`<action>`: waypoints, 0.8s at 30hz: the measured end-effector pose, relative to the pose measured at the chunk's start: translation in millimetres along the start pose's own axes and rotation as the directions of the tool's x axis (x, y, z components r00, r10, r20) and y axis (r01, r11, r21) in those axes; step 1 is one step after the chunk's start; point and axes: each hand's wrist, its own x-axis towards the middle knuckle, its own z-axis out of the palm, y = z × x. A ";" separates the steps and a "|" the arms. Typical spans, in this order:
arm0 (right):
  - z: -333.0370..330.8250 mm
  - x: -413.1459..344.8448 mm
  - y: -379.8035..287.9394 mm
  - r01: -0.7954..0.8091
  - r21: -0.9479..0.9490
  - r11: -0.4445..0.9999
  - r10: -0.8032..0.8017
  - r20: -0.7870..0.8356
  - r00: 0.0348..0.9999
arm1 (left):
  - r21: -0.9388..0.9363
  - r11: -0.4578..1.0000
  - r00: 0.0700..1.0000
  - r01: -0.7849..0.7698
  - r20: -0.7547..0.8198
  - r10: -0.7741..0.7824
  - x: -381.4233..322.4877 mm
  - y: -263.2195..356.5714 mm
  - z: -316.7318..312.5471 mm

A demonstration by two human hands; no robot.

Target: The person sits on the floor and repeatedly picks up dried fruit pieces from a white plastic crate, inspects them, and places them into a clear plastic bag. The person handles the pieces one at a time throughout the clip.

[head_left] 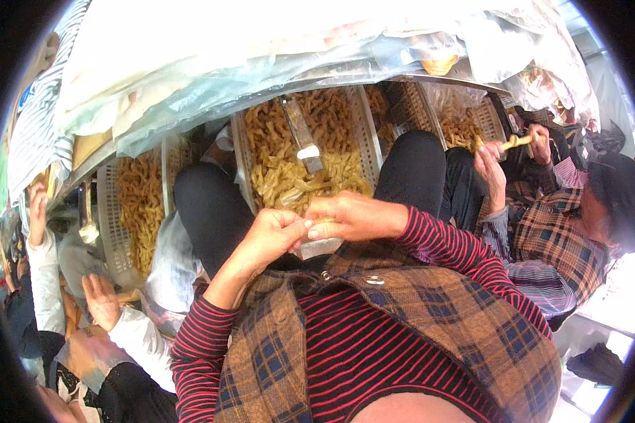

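My left hand (275, 232) and my right hand (357, 217) meet over my lap, with thumbs and fingertips pressed close together. Between them shows a bit of a yellowish strip (325, 220), mostly covered by the fingers. Just beyond, between my knees, stands a pale perforated plastic crate (368, 137). It is filled with twisted strips, glossy yellow pieces (275, 177) at the near end and browner pieces (328, 113) farther back. A flat metal bar (296, 124) with a white band slants down over the crate's contents.
A table edge draped in clear plastic sheeting (201, 100) runs above the crates. More crates of strips stand at the left (108, 211) and right (487, 116). Close by on the right, a co-worker's hands (489, 164) hold a knotted yellowish strip (516, 141). A person's hand (101, 301) is at left.
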 end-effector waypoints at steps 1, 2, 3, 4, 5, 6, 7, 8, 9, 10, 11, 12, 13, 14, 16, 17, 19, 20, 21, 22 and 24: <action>5.9 -0.2 8.2 0.047 -0.017 0.999 -0.047 0.006 0.999 | 0.032 0.999 1.000 -0.011 0.007 0.010 -0.2 0.7 -1.9; 7.0 -7.4 18.9 0.097 -0.154 0.983 -0.101 -0.020 0.995 | 0.064 0.998 1.000 -0.021 0.013 0.021 -1.2 1.0 -4.7; 9.3 -11.8 24.4 0.087 -0.235 0.968 -0.084 0.024 0.996 | 0.090 0.996 1.000 -0.027 0.002 0.027 -5.2 -1.4 -8.5; 12.1 -16.7 23.8 0.083 -0.229 0.970 -0.092 -0.029 0.995 | 0.120 0.993 1.000 -0.016 0.028 0.013 -3.4 -8.4 -10.0; 12.3 -18.9 23.6 0.079 -0.224 0.971 -0.099 -0.082 0.992 | 0.085 0.996 0.998 -0.017 0.057 0.012 -1.6 -9.5 -11.4; 3.0 -16.5 19.4 0.044 -0.255 0.966 -0.072 -0.102 0.992 | 0.118 0.987 0.994 -0.108 0.014 0.107 2.9 -7.9 -14.2; -5.4 -9.2 19.8 0.037 -0.290 0.956 -0.086 -0.158 0.984 | 0.154 0.970 0.980 -0.190 -0.033 0.198 6.8 -2.7 -17.5; -14.9 1.1 19.5 0.013 -0.318 0.948 -0.084 -0.210 0.974 | 0.218 0.957 0.977 -0.190 -0.056 0.206 11.2 10.6 -26.9; -28.6 11.3 17.1 -0.024 -0.352 0.936 -0.077 -0.269 0.960 | 0.322 0.897 0.930 -0.302 -0.109 0.352 22.1 26.4 -29.8; -43.2 24.6 13.3 -0.056 -0.347 0.936 -0.074 -0.351 0.933 | 0.493 0.792 0.861 -0.360 -0.150 0.485 36.2 41.2 -36.9; -56.7 39.1 13.2 -0.088 -0.343 0.935 -0.074 -0.432 0.899 | 0.516 0.717 0.726 -0.469 -0.237 0.645 51.2 56.6 -36.9; -67.4 53.4 18.7 -0.086 -0.329 0.940 -0.089 -0.482 0.871 | 0.573 0.686 0.667 -0.448 -0.297 0.683 67.7 65.3 -44.4; -74.8 64.6 32.5 -0.076 -0.444 0.893 -0.172 -0.493 0.853 | 0.627 0.655 0.601 -0.421 -0.347 0.719 79.7 67.9 -50.1; -75.3 66.7 43.4 -0.114 -0.454 0.884 -0.111 -0.439 0.892 | 0.635 0.678 0.647 -0.371 -0.347 0.679 87.2 61.2 -51.9; -64.0 63.8 60.3 -0.063 -0.327 0.943 -0.065 -0.367 0.928 | 0.596 0.701 0.676 -0.391 -0.331 0.658 97.4 37.7 -49.2; -61.6 53.3 60.2 -0.114 -0.320 0.941 -0.019 -0.386 0.922 | 0.520 0.794 0.773 -0.315 -0.344 0.532 94.9 28.9 -46.5; -61.1 36.1 63.7 -0.196 -0.015 0.980 0.165 -0.480 0.862 | 0.544 0.818 0.845 -0.185 -0.337 0.415 99.9 -5.9 -49.4; -63.7 29.0 63.3 -0.178 0.070 0.982 0.190 -0.465 0.865 | 0.914 0.327 0.471 -0.241 -0.184 0.863 101.4 -22.1 -45.3; -67.9 23.3 39.7 -0.183 0.167 0.969 0.239 -0.424 0.874 | 0.787 0.581 0.690 -0.207 -0.303 0.657 91.7 -22.2 -35.3; -62.2 22.0 29.3 -0.121 0.207 0.971 0.201 -0.427 0.881 | 0.622 0.776 0.850 -0.100 -0.352 0.391 75.5 -11.4 -24.0; -36.4 22.9 -3.5 0.018 0.306 0.952 0.117 -0.416 0.902 | 0.056 0.989 0.984 0.140 -0.119 -0.132 55.8 -6.6 -2.3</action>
